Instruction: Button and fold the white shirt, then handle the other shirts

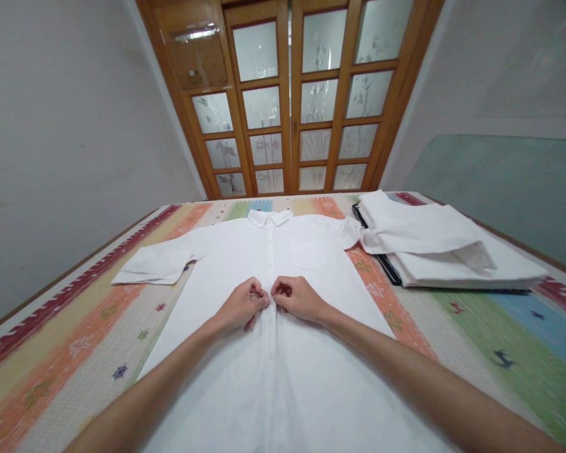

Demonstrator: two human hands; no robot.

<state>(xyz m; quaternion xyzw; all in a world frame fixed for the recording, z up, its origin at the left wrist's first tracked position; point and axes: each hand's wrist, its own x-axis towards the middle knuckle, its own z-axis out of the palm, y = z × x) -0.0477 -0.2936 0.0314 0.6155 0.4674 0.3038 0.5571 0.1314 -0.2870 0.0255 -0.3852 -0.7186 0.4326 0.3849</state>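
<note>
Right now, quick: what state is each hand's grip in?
Left hand: closed, pinching the white shirt at its front placket.
Right hand: closed, pinching the same placket, right alongside.

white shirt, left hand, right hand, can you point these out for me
White shirt [287, 343]: head view, on the lower front, just beside the button strip.
Left hand [242, 304]: head view, on the back of it.
Right hand [304, 299]: head view, on the back of it.
</note>
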